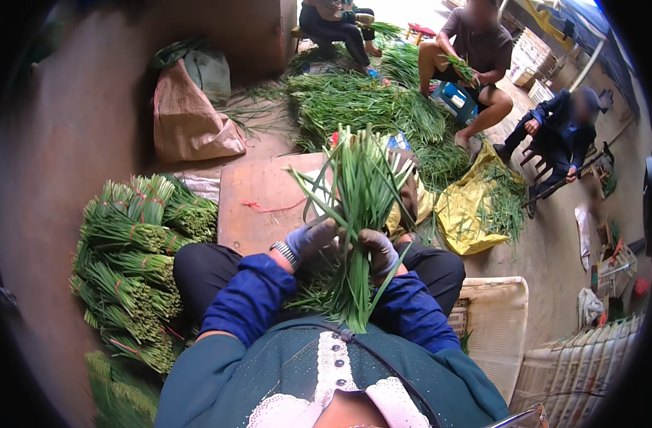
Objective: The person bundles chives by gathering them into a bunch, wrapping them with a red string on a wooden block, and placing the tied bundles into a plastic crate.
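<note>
In front of my chest I hold an upright bunch of garlic chives (pixel 365 171), its long flat green leaves hanging down towards my lap. My gloved left hand (pixel 313 240) is closed on the bunch's left side, with a watch on that wrist. From the right, my gloved right hand (pixel 378 251) grips the same bunch, thumb against the stalks. Some leaves stick out sideways over both hands. Just beyond lies a wooden board (pixel 258 178) with a red tie (pixel 276 207) on it. More loose leaves show in my lap, partly hidden by my left arm.
Tied chive bundles (pixel 130 264) are stacked at my left. A large heap of loose chives (pixel 354 103) covers the floor ahead, near several seated people. A pink sack (pixel 187 118) stands far left; a yellow sheet (pixel 465 214) and a pale plastic crate (pixel 493 314) lie to the right.
</note>
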Available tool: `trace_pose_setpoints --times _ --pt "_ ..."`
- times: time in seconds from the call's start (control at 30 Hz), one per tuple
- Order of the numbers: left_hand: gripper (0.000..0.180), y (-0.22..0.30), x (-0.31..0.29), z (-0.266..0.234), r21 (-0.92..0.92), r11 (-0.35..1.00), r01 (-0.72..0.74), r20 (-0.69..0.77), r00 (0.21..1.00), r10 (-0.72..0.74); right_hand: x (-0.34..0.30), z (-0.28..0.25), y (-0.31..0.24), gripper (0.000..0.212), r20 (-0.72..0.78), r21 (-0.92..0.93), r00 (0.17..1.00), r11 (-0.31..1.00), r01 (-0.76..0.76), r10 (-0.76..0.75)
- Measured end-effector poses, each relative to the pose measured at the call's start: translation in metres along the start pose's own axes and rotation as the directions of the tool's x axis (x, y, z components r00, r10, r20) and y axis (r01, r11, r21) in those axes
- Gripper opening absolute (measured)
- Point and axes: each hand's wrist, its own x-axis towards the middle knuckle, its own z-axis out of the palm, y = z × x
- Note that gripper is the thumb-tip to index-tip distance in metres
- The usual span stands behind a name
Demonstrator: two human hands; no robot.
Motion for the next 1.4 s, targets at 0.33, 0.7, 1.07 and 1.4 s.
trace_pose_setpoints --times 0.33,0.7,1.07,1.4 --pt "0.068 0.002 0.008 0.011 -0.601 0.797 0.058 -0.030 0.995 -0.095 0.024 -0.018 0.034 0.063 -0.058 -0.357 0.998 0.934 0.016 -0.039" --pt "0.067 -0.004 -0.002 -0.033 -0.278 0.948 -0.155 -0.036 0.988 0.151 0.035 0.124 -0.055 0.031 0.674 -0.669 0.586 -0.708 0.226 -0.450" --pt "0.054 -0.003 -0.014 -0.002 -0.308 0.951 -0.008 0.073 0.997 0.033 0.058 0.129 -0.056 0.014 0.627 -0.638 0.742 -0.704 0.313 -0.238" --pt "0.065 -0.040 0.002 -0.029 -0.280 0.960 -0.015 0.016 1.000 0.020 -0.025 0.129 -0.122 0.007 0.354 -0.825 0.280 -0.157 0.543 -0.892"
